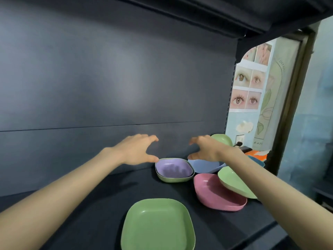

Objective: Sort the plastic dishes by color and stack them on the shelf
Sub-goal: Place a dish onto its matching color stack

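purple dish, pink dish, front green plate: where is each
purple dish (173, 168), head view, inner floor
pink dish (212, 193), head view, inner floor
front green plate (158, 226), head view, flat middle

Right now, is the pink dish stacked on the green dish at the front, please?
No, the pink dish rests on the shelf itself, apart from the front green dish.

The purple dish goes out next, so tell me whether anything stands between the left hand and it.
Nothing visible does. The left hand hangs open just left of the purple dish, thumb tip at its rim. It sits nested in a green dish; the right hand hovers over the blue dish.
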